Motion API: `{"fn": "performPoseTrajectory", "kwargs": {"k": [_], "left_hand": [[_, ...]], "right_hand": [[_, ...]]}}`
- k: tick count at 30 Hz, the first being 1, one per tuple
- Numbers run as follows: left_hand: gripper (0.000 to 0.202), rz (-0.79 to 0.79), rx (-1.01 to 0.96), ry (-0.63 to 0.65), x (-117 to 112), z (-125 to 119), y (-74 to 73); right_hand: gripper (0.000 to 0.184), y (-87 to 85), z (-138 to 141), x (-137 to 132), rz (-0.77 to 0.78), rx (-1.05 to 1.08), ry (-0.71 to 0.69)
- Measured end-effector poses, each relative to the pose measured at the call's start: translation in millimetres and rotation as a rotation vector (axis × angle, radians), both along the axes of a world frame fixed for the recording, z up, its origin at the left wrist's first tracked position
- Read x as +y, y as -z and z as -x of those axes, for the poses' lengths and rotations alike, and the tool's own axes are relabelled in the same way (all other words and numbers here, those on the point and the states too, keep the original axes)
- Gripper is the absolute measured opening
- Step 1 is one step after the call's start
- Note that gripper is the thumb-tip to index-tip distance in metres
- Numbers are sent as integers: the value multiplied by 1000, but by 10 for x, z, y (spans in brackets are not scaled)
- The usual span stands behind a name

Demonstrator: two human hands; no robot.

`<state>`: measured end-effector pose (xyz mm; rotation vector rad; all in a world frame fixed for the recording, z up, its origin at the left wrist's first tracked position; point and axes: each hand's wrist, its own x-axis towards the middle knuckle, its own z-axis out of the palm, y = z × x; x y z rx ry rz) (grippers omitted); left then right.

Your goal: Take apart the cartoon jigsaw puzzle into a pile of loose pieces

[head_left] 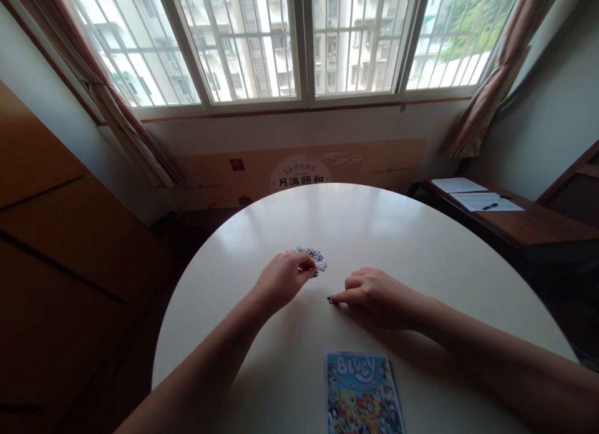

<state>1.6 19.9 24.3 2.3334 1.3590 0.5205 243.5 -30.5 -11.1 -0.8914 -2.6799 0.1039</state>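
A heap of small multicoloured jigsaw pieces [320,257] lies on the white round table, partly covered by my left hand [286,277]. That hand is closed, thumb and fingers curled together at the heap's near edge. Something dark shows just under its fingertips, but what they grip is too small to make out. Nearer to me, a dark bluish jigsaw piece [330,299] lies at the tip of my right hand [377,297]. My right index finger and thumb close on that piece, while the other fingers are folded in. A bright blue Bluey picture box or booklet [362,390] lies flat in front of me.
The round table [444,259] has a curved far edge near the window wall. To the right, a brown side table [538,225] bears paper sheets [482,202] and a pen [490,206]. An orange-brown cabinet [60,247] stands at the left.
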Motion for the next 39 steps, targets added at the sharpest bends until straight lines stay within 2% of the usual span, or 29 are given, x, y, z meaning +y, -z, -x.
{"fn": "performPoseTrajectory", "kwargs": {"k": [3, 6, 13, 19, 22, 26, 30, 34, 39], "left_hand": [[16, -4, -42, -107, 90, 91, -26], [17, 14, -66, -152, 144, 144, -36], [17, -116, 75, -310, 214, 230, -42], [17, -130, 61, -285, 190, 238, -80], [15, -142, 46, -243, 164, 207, -78], [15, -168, 18, -229, 154, 178, -70], [16, -183, -12, -270, 192, 197, -64], [19, -220, -64, -331, 290, 248, 14], [23, -187, -128, -366, 423, 281, 247]], "right_hand": [[28, -23, 3, -10, 17, 5, 0], [29, -29, 5, -12, 22, 0, 2], [26, -31, 7, -20, 6, 2, 30], [19, -43, -49, 13, 20, 23, 172], [26, -16, -78, 49, 38, 43, 249], [25, 26, -77, 84, 69, 56, 278], [19, 52, -38, 97, 126, 134, 301], [17, 80, 7, 99, 187, 215, 340], [18, 103, 17, 138, 253, 241, 361]]}}
